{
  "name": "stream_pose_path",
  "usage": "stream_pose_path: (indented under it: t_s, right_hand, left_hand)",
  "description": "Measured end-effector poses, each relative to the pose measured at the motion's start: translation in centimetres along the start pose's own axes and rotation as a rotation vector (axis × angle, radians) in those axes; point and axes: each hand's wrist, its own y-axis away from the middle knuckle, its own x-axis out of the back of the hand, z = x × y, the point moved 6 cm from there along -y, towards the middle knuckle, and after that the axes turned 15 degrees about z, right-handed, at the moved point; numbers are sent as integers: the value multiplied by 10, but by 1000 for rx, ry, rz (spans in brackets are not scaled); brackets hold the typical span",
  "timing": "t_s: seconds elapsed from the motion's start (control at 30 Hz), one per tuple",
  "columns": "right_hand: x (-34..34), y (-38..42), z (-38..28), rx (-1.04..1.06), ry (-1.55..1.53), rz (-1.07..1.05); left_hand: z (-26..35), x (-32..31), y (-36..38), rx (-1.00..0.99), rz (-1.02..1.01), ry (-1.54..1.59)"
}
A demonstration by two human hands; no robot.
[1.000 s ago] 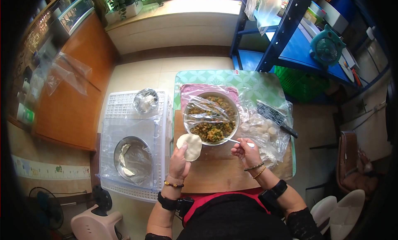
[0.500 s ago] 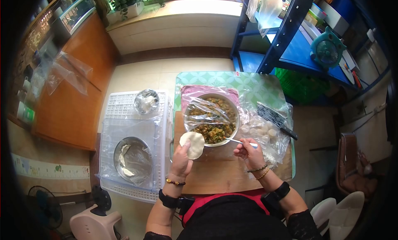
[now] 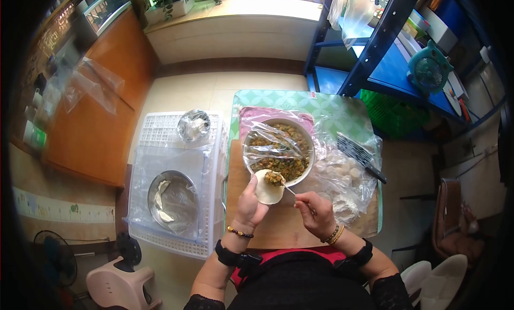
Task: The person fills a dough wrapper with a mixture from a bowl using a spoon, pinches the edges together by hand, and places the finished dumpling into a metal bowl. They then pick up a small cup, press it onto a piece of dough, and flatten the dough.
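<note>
My left hand [image 3: 251,203] holds a round dough wrapper [image 3: 266,193] by its left side, just in front of the filling bowl [image 3: 308,168]. A clump of chopped filling [image 3: 274,178] lies on the wrapper's upper part. My right hand [image 3: 315,213] grips the thin handle of a spoon [image 3: 289,190], whose head is at the clump and largely hidden by it. More chopped filling [image 3: 286,164] fills the bowl, partly under clear plastic film. To the right, dough pieces [image 3: 342,169] sit under a plastic sheet beside loose flour [image 3: 344,209].
A cleaver [image 3: 361,157] rests on the plastic at right. A wooden board [image 3: 289,229] lies on the green patterned table [image 3: 326,104]. On the left, a white crate [image 3: 160,129] carries a steel bowl [image 3: 151,200] with folded dough pieces and a small bowl [image 3: 194,126].
My right hand has brought the spoon from the bowl's edge to the wrapper, which now carries filling. My left hand and the wrapper have shifted slightly right. The whole view has shifted a little.
</note>
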Motion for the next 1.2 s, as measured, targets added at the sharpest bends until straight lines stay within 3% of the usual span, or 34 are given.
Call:
stream_pose_path:
  t_s: [0.07,0.2,0.73,1.03,1.1,1.2]
  right_hand:
    - [-3,2,-15,260,73,-15]
    - [-5,4,-16,326,52,6]
    - [1,10,-17,281,39,24]
    - [2,15,0,-55,-100,78]
    - [0,20,17,-297,-295,116]
    - [3,14,14,-328,-398,138]
  left_hand:
    - [-3,3,-3,22,-11,13]
    - [-7,2,-2,64,-20,39]
    - [-6,0,0,83,-80,90]
    - [-5,2,1,50,-16,32]
    - [-6,3,0,72,-72,64]
    - [-4,3,3,39,-15,29]
